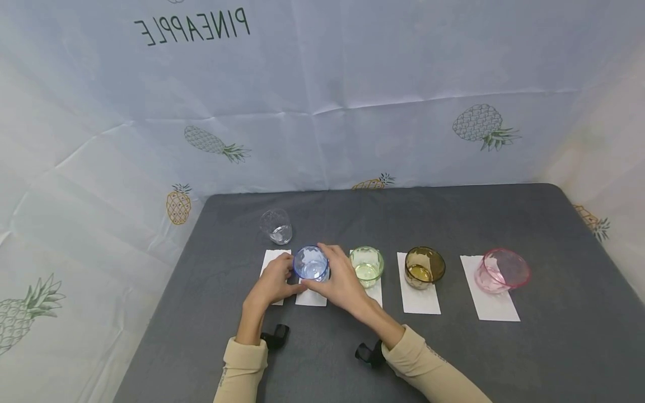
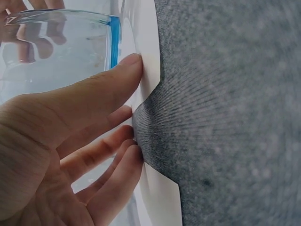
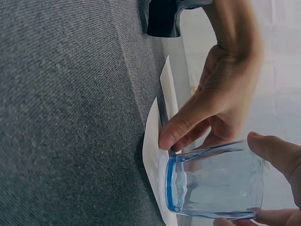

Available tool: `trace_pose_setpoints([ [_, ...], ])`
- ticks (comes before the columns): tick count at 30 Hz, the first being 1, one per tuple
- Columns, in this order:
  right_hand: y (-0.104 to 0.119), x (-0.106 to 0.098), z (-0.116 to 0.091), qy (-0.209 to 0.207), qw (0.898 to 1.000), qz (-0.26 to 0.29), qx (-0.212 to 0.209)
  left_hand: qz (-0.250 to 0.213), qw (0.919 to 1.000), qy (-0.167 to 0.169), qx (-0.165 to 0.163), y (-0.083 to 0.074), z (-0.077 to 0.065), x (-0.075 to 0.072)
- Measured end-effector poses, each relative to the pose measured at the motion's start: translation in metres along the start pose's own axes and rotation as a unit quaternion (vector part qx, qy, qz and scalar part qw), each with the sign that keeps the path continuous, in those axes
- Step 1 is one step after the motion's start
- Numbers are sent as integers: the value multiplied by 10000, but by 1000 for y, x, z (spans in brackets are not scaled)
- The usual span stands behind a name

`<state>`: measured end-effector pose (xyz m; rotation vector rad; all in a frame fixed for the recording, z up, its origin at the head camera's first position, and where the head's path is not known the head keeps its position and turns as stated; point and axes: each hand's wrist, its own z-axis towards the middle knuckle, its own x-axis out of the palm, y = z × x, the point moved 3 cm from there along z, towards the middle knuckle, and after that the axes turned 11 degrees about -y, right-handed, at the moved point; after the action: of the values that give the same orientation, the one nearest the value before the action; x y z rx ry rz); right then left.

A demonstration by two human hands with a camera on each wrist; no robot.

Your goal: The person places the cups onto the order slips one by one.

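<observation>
A blue-tinted drinking glass point(image 1: 311, 263) stands upright over a white paper strip point(image 1: 311, 299), with a pale, translucent rim point(image 3: 162, 183) showing beneath its base. My right hand point(image 1: 342, 280) holds this glass near its top, thumb and fingers on opposite sides, as the right wrist view shows. At its left side is my left hand point(image 1: 274, 280), fingers relaxed and slightly bent. In the left wrist view its thumb point(image 2: 101, 96) lies beside the blue base, fingertips low by the paper edges. Nothing shows between that thumb and those fingers.
A clear glass point(image 1: 277, 226) stands behind a left paper strip point(image 1: 269, 258). Rightward are a green glass point(image 1: 367, 264), an amber glass point(image 1: 424, 267) and a pink glass point(image 1: 501, 271), each on white paper. A pineapple-print curtain point(image 1: 322, 145) hangs behind the dark grey table point(image 1: 322, 358).
</observation>
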<state>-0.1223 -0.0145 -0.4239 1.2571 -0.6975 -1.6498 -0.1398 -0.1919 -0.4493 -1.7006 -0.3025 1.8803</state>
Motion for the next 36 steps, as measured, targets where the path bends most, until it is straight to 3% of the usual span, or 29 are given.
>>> trace_pose_setpoints([
  [36, -3, 8, -2, 267, 9993, -131, 236, -181, 9997, 37, -137, 5, 3, 1],
])
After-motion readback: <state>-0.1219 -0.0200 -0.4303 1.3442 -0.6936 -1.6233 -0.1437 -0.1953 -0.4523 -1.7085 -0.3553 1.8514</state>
